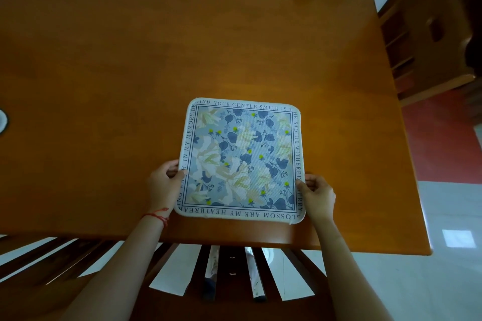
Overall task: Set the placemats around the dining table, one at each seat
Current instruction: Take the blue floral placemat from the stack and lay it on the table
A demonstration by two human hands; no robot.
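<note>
A square placemat [241, 159] with a blue floral print and a lettered white border lies flat on the orange-brown dining table [130, 73], near the table's front edge. My left hand [165, 185] pinches the mat's left edge, thumb on top. My right hand [318, 194] pinches its right edge the same way. A red string is tied round my left wrist. The edge of another placemat [3, 120] shows at the far left border of the view.
A slatted wooden chair back [229, 268] stands right under the table's front edge, below the mat. A second wooden chair [430, 34] stands past the table's right side. White tiled floor lies to the right.
</note>
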